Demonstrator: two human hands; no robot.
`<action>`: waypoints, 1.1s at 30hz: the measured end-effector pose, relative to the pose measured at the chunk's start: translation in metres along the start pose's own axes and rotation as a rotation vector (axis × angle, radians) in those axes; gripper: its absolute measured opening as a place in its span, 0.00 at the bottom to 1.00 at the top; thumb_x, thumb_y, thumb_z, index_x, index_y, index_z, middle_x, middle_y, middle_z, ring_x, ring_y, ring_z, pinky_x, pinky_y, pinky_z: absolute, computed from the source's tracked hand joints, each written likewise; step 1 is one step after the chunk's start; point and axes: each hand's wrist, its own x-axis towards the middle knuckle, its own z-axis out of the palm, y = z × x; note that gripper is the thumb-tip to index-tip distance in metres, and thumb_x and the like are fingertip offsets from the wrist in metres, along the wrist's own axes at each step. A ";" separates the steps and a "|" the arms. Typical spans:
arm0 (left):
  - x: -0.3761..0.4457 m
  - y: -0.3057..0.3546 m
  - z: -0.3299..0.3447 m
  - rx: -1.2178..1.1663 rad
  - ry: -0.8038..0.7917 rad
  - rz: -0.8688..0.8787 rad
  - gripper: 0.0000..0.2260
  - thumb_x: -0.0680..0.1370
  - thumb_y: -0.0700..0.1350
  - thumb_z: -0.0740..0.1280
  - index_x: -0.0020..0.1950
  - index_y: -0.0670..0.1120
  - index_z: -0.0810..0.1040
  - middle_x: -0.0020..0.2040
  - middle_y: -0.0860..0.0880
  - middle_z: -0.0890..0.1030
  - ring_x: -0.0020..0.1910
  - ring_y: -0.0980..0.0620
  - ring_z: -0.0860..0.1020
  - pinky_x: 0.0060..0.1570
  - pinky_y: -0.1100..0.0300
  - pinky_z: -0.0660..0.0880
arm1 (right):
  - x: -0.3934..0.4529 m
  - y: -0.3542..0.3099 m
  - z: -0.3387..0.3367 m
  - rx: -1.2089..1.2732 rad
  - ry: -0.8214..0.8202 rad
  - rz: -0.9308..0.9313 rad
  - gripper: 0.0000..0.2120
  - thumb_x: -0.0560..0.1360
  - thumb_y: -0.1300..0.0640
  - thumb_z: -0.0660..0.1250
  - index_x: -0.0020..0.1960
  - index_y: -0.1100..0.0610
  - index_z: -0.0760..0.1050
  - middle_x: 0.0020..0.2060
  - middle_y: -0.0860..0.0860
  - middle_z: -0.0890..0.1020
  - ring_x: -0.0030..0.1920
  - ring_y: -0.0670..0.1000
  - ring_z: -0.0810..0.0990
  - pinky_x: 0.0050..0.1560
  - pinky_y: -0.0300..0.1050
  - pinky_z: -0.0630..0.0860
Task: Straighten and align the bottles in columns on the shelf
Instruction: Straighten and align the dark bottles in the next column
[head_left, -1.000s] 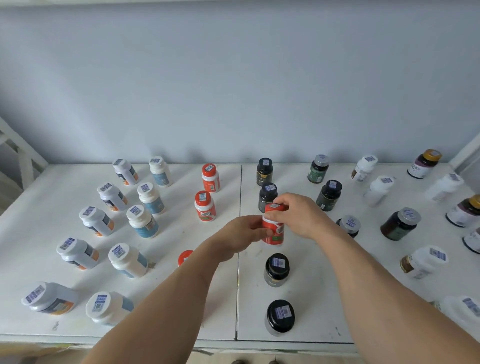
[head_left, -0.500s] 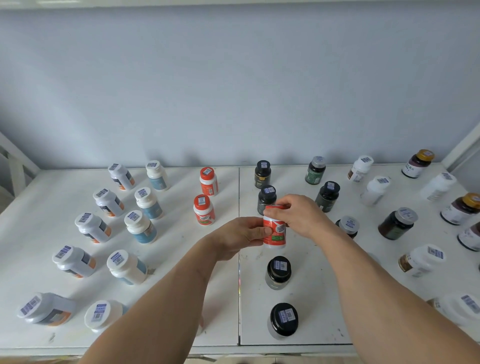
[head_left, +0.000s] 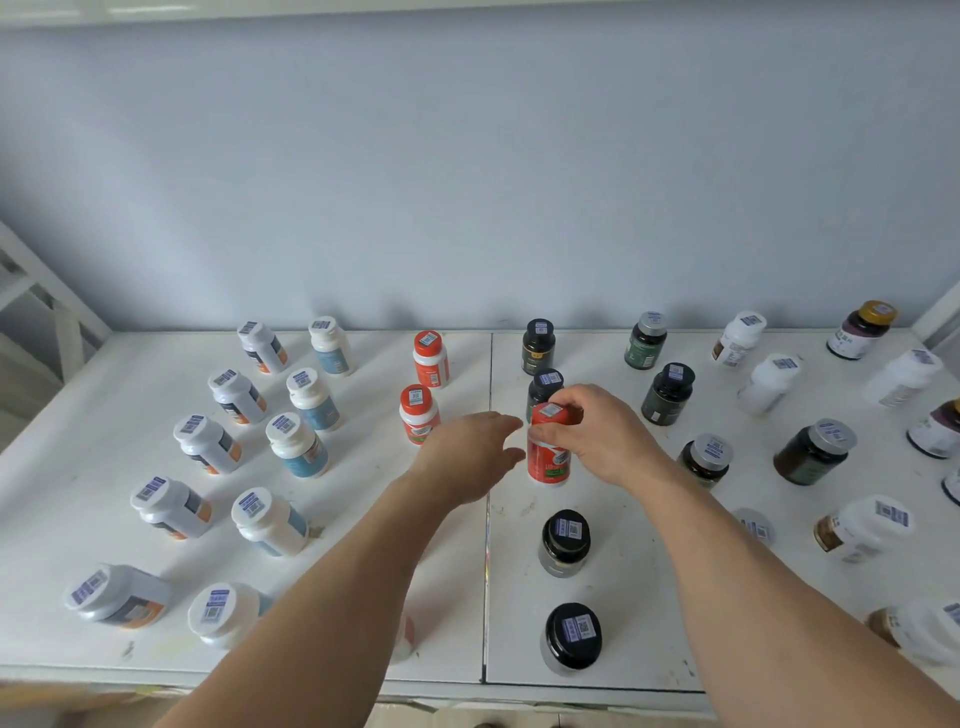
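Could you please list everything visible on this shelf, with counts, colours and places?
White bottles with orange-grey labels: 5, white, leftmost column.
White bottles with blue labels: 5, white, second column from the left.
Red bottles: 4, red with white; two stand left of the seam, one is mostly hidden behind the left forearm, one is held.
Black-capped dark bottles: 4, column right of the seam.
Mixed bottles: about 13, white, dark and green, scattered on the right; the edge ones are cut off.
Shelf: 1, white, two panels.
Wall: 1, pale blue-grey, behind the shelf.
Left hand: open, just left of the held red bottle.
Right hand: grips that bottle's cap.
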 end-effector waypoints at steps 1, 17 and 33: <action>-0.003 -0.004 0.001 0.078 0.062 0.034 0.18 0.79 0.55 0.63 0.67 0.51 0.73 0.62 0.51 0.79 0.57 0.49 0.78 0.52 0.53 0.78 | -0.001 -0.001 0.003 0.003 -0.004 -0.004 0.20 0.66 0.42 0.74 0.54 0.47 0.74 0.48 0.43 0.76 0.46 0.42 0.76 0.42 0.38 0.69; -0.049 -0.085 -0.024 0.169 0.316 0.131 0.12 0.79 0.52 0.64 0.59 0.51 0.80 0.53 0.52 0.83 0.46 0.52 0.80 0.41 0.60 0.76 | -0.011 -0.061 0.080 -0.101 -0.024 0.031 0.27 0.69 0.46 0.74 0.64 0.49 0.70 0.59 0.45 0.73 0.57 0.49 0.75 0.56 0.47 0.73; -0.064 -0.144 -0.031 0.086 0.293 0.135 0.14 0.81 0.52 0.60 0.60 0.49 0.79 0.56 0.50 0.82 0.52 0.49 0.80 0.48 0.55 0.79 | -0.004 -0.092 0.154 -0.161 0.046 0.058 0.26 0.68 0.43 0.73 0.63 0.46 0.69 0.60 0.46 0.75 0.58 0.50 0.77 0.58 0.50 0.73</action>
